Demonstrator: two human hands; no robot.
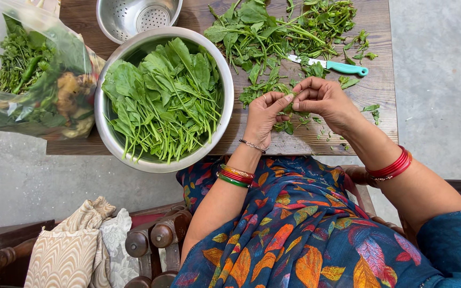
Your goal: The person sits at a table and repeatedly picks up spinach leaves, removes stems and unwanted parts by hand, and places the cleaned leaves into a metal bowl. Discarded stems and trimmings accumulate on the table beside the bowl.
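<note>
Two bare hands met over a wooden table [348,133], seen from above by the person doing the work. Largest of the things nearby was a wide steel bowl [225,114], just to the left of the left hand, heaped with long-stemmed green leaves [164,98]. Further left of that, well apart from the hands, a clear plastic bag [33,80] lay on its side, stuffed with mixed greens and vegetables. Beyond the bowl, away from the person, a steel colander [134,16] sat partly out of view. Straight ahead of the hands a loose pile of leafy stems [273,32] was spread across the wood. Just beyond the right hand lay a small knife [332,65] with a turquoise handle, its blade pointing left into the pile.

The left hand [262,114] and the right hand [324,98] were drawn close together, fingertips pinched on one small green sprig [289,104] held between them, just above the table. How much of the sprig each hand gripped was hard to tell, since the fingers covered most of it. Tiny leaf scraps [321,130] lay scattered on the wood beneath the hands.
</note>
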